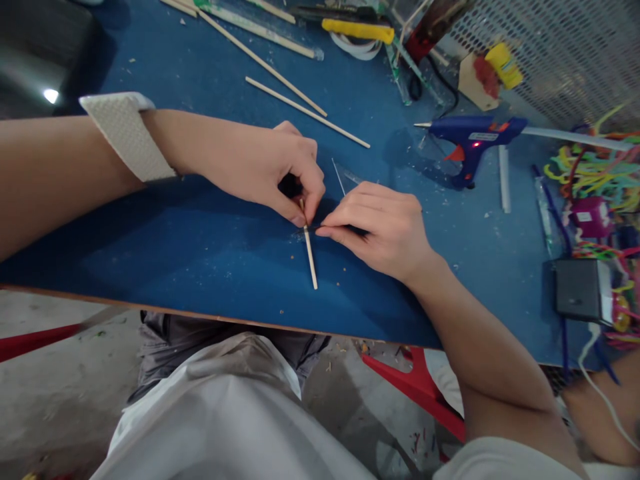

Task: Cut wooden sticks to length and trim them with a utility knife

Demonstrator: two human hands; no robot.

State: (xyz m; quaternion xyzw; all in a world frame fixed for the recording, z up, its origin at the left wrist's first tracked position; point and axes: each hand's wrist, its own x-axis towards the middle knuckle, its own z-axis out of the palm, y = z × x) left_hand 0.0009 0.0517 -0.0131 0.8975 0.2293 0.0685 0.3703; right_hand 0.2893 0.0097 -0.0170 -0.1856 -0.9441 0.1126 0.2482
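Observation:
My left hand (287,177) pinches a short thin wooden stick (311,260) between thumb and forefinger. The stick's lower part points toward the table's front edge. Just right of it, my right hand (383,227) is closed in a pinch, fingertips close to the stick. Between those fingertips is something thin and dark, too small to name, that reaches the stick near my left fingertips. Behind my right hand lies a clear plastic piece with a straight edge (345,175), partly covered by the hand.
Longer wooden sticks (307,111) lie beyond my hands. A blue glue gun (473,137) with a red light rests at right. Farther back is a yellow-handled tool (357,30). Colourful pipe cleaners (600,170) and a black box (583,290) crowd the right side, near another person's arm (607,393).

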